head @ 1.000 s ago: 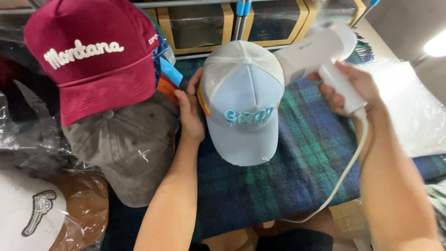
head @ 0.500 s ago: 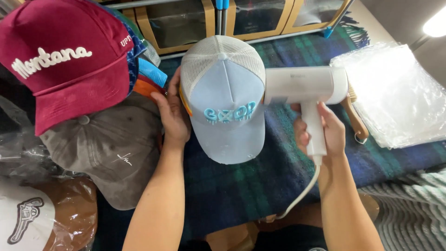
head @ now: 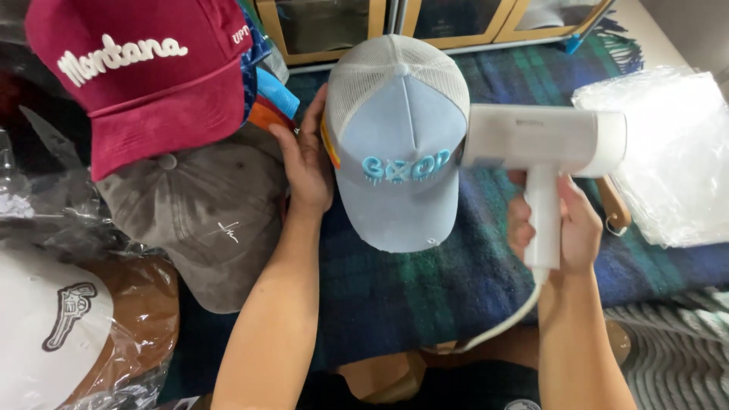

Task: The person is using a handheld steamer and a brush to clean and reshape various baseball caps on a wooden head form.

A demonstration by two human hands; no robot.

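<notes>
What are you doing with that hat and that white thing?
A person is holding a light blue cap steady with the left hand on its side. The right hand grips the handle of a white handheld steamer, its nozzle pointed at the cap's front, right next to it. The cap sits on a blue and green plaid blanket. A dark red cap and a grey cap lie to the left, and a pile of clear plastic bags lies to the right.

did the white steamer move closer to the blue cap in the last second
Yes. The white handheld steamer in the right hand came down and in; its nozzle now nearly touches the light blue cap on the plaid blanket.
</notes>
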